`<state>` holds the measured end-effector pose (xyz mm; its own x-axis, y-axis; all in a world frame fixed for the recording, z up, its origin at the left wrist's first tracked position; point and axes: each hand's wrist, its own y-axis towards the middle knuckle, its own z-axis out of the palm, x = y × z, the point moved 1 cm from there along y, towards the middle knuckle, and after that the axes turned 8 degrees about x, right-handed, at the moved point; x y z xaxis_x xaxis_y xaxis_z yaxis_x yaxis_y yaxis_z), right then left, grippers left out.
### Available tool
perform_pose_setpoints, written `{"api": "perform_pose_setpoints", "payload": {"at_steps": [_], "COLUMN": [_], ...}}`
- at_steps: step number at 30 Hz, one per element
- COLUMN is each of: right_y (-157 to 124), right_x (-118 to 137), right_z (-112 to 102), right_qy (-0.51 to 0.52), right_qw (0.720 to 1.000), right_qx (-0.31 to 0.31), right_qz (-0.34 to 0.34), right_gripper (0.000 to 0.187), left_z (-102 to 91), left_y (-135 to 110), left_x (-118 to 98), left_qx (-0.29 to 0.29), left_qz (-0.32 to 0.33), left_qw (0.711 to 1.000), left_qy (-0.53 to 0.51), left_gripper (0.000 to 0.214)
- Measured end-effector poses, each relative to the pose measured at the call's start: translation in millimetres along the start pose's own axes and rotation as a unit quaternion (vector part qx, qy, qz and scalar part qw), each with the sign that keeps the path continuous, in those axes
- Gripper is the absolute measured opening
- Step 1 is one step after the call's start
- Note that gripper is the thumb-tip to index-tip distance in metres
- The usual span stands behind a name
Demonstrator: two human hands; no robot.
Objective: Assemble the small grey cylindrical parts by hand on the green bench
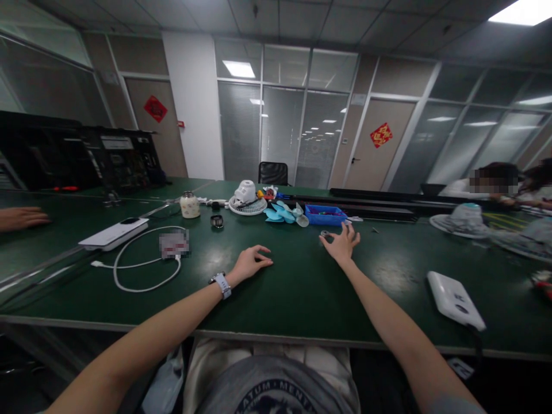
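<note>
My left hand rests on the green table, its fingers loosely stretched and nothing in them; a watch is on that wrist. Further right, my right hand reaches forward with thumb and fingers apart. By its thumb tip lies a small metallic piece, too small to name; whether the thumb touches it I cannot tell. Just beyond the fingers stands a blue tray with small items inside. Light-blue fan blades lie left of the tray, beside a white fan body on its round grille.
A cream jar, a small dark object, a looped white cable and a white box occupy the left side. A white power bank lies at right. Another person's hand shows far left; people sit far right.
</note>
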<state>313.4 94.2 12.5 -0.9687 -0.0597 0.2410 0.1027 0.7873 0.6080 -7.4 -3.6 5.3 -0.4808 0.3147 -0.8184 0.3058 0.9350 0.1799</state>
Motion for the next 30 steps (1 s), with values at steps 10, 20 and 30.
{"api": "perform_pose_setpoints", "payload": {"at_steps": [10,20,30], "right_y": [-22,-96,0], "right_x": [42,151,54], "right_z": [-33,-21,-40], "right_qy": [0.013,0.157,0.112], "right_qw": [0.998,0.885,0.983], "right_qx": [-0.020,0.240,0.066], "right_qz": [-0.064,-0.367,-0.133], "right_gripper": [0.060,0.023,0.031], "left_z": [0.2,-1.5,-1.0], "left_y": [8,15,15], "left_x": [7,16,17], "left_qx": [-0.130,-0.176,-0.149], "left_qz": [-0.038,-0.055,-0.056], "left_qw": [0.991,0.983,0.987], "left_qy": [-0.011,-0.008,-0.009], "left_gripper": [0.047,0.028,0.027]}}
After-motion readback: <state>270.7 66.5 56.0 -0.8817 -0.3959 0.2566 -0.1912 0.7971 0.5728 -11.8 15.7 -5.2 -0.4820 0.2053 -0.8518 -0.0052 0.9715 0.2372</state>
